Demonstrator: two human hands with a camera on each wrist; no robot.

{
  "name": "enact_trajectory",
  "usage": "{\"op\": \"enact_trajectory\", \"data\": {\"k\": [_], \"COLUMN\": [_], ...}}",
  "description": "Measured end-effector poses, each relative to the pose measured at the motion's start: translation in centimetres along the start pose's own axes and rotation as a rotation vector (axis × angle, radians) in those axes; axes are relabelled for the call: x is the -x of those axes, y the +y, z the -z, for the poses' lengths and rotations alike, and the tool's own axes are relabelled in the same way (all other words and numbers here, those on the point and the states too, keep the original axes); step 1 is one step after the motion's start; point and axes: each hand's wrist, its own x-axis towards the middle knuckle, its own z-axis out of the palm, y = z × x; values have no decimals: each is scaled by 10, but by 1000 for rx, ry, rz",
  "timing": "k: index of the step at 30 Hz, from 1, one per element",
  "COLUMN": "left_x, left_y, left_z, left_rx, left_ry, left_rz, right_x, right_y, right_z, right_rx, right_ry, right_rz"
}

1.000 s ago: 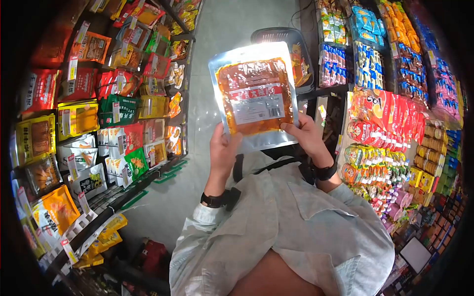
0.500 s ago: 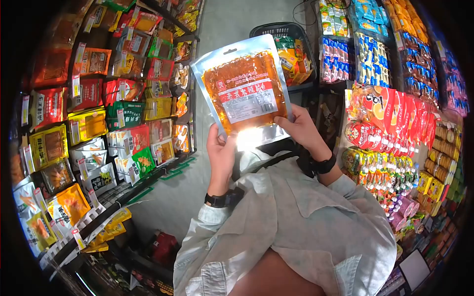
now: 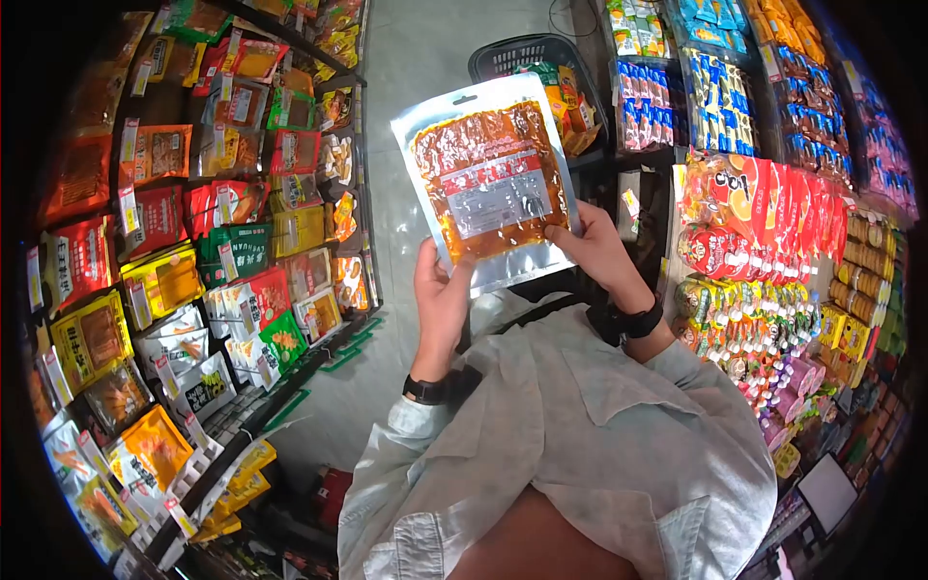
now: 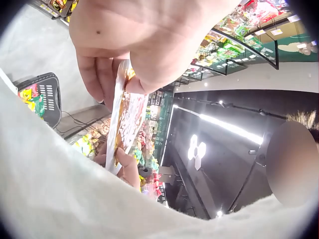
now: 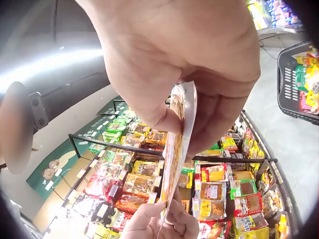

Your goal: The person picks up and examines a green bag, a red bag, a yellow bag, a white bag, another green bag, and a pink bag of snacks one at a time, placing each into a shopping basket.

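Note:
A flat, shiny food pouch [image 3: 493,188] with reddish-brown contents and a printed label is held up before the chest. My left hand [image 3: 442,295] pinches its lower left edge, thumb on the labelled face and fingers behind. At the lower right edge my right hand [image 3: 596,253] pinches it the same way. Seen edge-on in the left wrist view, the pouch [image 4: 127,112] is thin, gripped between thumb and fingers of the left hand [image 4: 144,40]. In the right wrist view the right hand [image 5: 189,64] grips the pouch [image 5: 175,139] at its edge.
A dark shopping basket [image 3: 503,60] with several colourful packets sits on the floor beyond the pouch. Racks of packaged snacks [image 3: 174,271] line the left side. On the right are shelves of hanging bags [image 3: 744,208] and small wrapped packs [image 3: 720,92]. Grey floor [image 3: 411,48] runs between them.
The pouch has tilted in the hands, and the bright glare on it has faded from its top, then its bottom edge. Both hands keep their hold. The view has shifted slightly.

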Motion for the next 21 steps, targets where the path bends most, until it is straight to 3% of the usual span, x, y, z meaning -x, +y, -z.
{"op": "enact_trajectory", "data": {"k": [8, 12, 14, 17, 20, 21], "left_x": [-44, -78, -94, -110, -128, -133], "left_y": [39, 29, 25, 34, 43, 46], "left_z": [55, 109, 129, 152, 171, 174], "left_rx": [104, -48, 4, 50, 56, 61], "left_ry": [-174, -247, -312, -376, -454, -483], "left_rz": [-12, 25, -26, 36, 93, 85], "right_x": [-23, -34, -39, -42, -41, -41], "right_y": [-25, -36, -43, -52, -43, -48], "right_z": [-64, -102, -120, -145, -154, -162], "right_rx": [76, 160, 185, 219, 178, 99], "right_ry": [165, 202, 210, 209, 206, 218], "right_rz": [-18, 10, 27, 86, -20, 29]}}
